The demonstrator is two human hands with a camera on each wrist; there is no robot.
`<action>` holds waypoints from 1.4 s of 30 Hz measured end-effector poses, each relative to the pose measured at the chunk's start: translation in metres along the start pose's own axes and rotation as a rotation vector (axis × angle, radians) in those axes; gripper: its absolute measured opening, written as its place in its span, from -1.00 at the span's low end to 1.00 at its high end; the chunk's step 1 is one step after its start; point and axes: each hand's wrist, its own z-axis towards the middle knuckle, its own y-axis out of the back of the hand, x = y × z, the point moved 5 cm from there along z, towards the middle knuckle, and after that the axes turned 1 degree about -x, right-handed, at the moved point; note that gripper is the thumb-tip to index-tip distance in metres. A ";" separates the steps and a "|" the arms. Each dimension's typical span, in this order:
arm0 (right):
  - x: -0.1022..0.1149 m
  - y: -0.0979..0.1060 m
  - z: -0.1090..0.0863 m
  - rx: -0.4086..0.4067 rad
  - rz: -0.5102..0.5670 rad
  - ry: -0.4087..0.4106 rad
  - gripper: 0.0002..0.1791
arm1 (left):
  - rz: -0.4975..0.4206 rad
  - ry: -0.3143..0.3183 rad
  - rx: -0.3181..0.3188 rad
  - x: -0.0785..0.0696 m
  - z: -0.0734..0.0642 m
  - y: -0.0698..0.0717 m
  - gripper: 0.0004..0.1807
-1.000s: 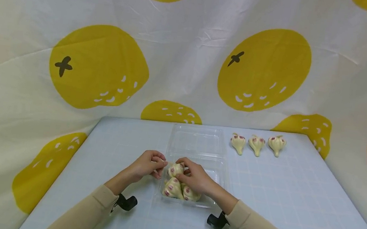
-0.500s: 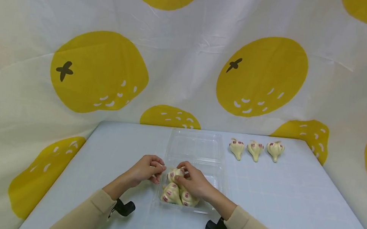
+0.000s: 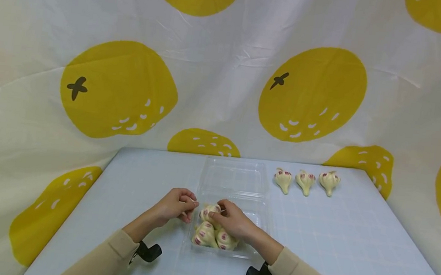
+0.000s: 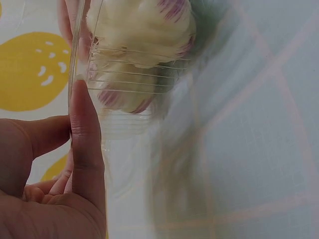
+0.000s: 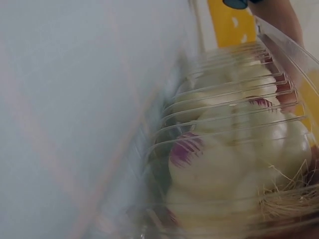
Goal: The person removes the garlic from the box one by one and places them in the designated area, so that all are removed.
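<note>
A clear hinged plastic container [image 3: 247, 254] lies with its lid [image 3: 236, 176] folded back. My left hand [image 3: 176, 204] pinches the container's left rim between thumb and finger, plain in the left wrist view. Inside its left half, my right hand [image 3: 236, 222] holds a garlic bulb [image 3: 208, 211] with thumb and fingers. Two more bulbs sit nearer me, one at the left [image 3: 205, 234] and another beside it [image 3: 226, 240], partly under my right hand. Through the ribbed wall, the right wrist view shows a purple-marked bulb [image 5: 209, 169]; my right hand is mostly hidden there.
Three garlic bulbs stand in a row at the back right of the table: a left one [image 3: 283, 181], a middle one [image 3: 305, 182] and a right one [image 3: 329, 183]. A lemon-print cloth [image 3: 220, 73] hangs behind the table [image 3: 339, 244].
The head view has tipped up slightly, so everything sits lower in it. My right fingertips have slid a little to the right along the bulb. The left hand keeps its place at the rim.
</note>
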 end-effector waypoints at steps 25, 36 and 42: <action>0.005 0.004 0.001 -0.008 -0.006 0.031 -0.53 | 0.017 -0.004 -0.005 -0.006 -0.003 0.000 -0.77; 0.006 0.013 -0.004 -0.102 0.000 0.025 -0.46 | -0.001 0.003 -0.012 -0.005 -0.004 -0.001 -0.78; 0.008 0.027 -0.008 -0.159 -0.003 0.044 -0.47 | 0.000 0.010 -0.011 -0.006 -0.004 -0.001 -0.79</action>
